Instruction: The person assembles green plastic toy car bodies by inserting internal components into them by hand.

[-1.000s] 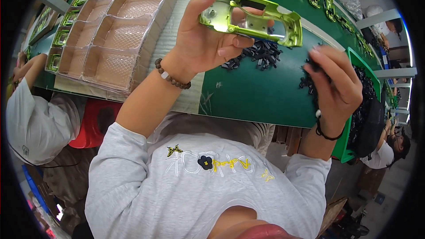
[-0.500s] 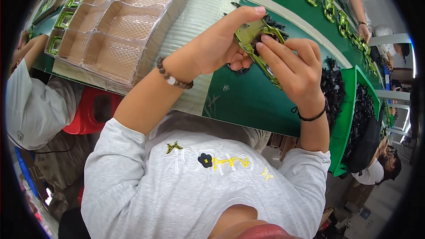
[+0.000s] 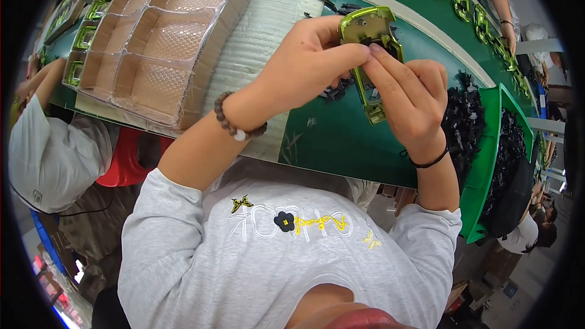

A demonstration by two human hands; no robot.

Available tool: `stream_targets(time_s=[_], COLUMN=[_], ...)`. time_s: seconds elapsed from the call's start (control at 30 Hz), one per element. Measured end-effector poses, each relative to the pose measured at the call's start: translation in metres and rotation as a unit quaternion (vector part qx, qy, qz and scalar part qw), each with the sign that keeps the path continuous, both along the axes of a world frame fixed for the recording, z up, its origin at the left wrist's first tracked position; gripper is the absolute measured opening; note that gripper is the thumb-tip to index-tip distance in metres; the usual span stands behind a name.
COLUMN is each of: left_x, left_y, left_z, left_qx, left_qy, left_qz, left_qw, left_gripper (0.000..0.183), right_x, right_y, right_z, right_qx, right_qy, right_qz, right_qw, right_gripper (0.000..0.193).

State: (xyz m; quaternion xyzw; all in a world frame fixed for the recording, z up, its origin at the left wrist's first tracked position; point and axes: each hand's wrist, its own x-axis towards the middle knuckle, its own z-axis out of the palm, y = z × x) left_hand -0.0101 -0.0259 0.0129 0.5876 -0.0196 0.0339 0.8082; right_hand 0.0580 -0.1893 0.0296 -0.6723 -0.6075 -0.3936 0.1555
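Note:
A glossy lime-green plastic housing with an open, ring-like lower part is held up over the table, tilted. My left hand is closed on its upper end, thumb pressed across the inner side. The fingertips of my right hand meet that thumb tip at the middle of the housing, and the right thumb is hidden. Something small and dark shows under the fingertips, too covered to name. Behind the hands, several small black plastic parts lie on the green table.
A clear compartment tray stands at the left, with green housings along its far side. At the right are a heap of black parts and a green bin. More housings line the far strip, near a co-worker's arm.
The housing has turned more upright and faces me more. My left thumb has swung down from its outer edge onto its middle, beside my right fingertips.

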Motion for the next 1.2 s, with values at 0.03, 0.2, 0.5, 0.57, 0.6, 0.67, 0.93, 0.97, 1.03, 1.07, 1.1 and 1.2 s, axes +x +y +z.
stream_targets(time_s=[0.03, 0.2, 0.5, 0.57, 0.6, 0.67, 0.93, 0.97, 1.03, 1.07, 1.1, 1.2], left_x=[-0.001, 0.0, -0.007, -0.006, -0.005, -0.003, 0.006, 0.005, 0.002, 0.001, 0.001, 0.002], left_y=[-0.005, -0.016, -0.023, -0.029, -0.029, -0.026, -0.009, -0.007, -0.002, -0.001, -0.001, -0.002], left_z=[-0.001, -0.014, -0.015, -0.017, -0.018, -0.016, -0.002, -0.001, 0.001, 0.002, 0.003, 0.006], left_qx=[0.035, 0.051, 0.061, 0.075, 0.073, -0.018, -0.18, -0.203, -0.207, -0.206, -0.229, -0.231], left_qy=[-0.051, -0.094, -0.083, -0.099, -0.098, -0.096, -0.066, -0.045, 0.012, 0.015, 0.058, 0.114], left_qz=[0.07, 0.123, 0.142, 0.199, 0.194, 0.171, 0.075, 0.068, 0.076, 0.075, 0.085, 0.083], left_qw=[0.996, 0.987, 0.985, 0.972, 0.973, 0.98, 0.979, 0.976, 0.975, 0.976, 0.968, 0.963], left_gripper=[0.021, 0.02, 0.022, 0.022, 0.022, 0.022, 0.029, 0.025, 0.02, 0.02, 0.019, 0.018], right_x=[-0.001, 0.003, -0.015, -0.023, -0.027, -0.019, 0.035, 0.033, 0.024, 0.02, 0.017, 0.017], right_y=[0.0, -0.003, 0.013, 0.014, 0.02, 0.017, -0.047, -0.047, -0.042, -0.039, -0.036, -0.031], right_z=[0.0, -0.017, -0.02, -0.023, -0.03, -0.019, 0.02, 0.016, 0.003, -0.007, -0.011, -0.021], right_qx=[0.001, 0.076, 0.153, 0.129, 0.185, 0.149, -0.127, -0.126, -0.194, -0.188, -0.186, -0.223], right_qy=[0.001, 0.115, 0.65, 0.681, 0.662, 0.683, 0.484, 0.485, 0.428, 0.378, 0.381, 0.295], right_qz=[-0.002, 0.057, 0.14, 0.07, 0.087, 0.105, -0.176, -0.178, -0.102, -0.084, -0.084, -0.084], right_qw=[1.0, 0.989, 0.731, 0.717, 0.721, 0.707, 0.848, 0.847, 0.877, 0.903, 0.902, 0.925], right_gripper=[0.025, 0.034, 0.048, 0.034, 0.034, 0.039, 0.015, 0.015, 0.016, 0.015, 0.015, 0.012])
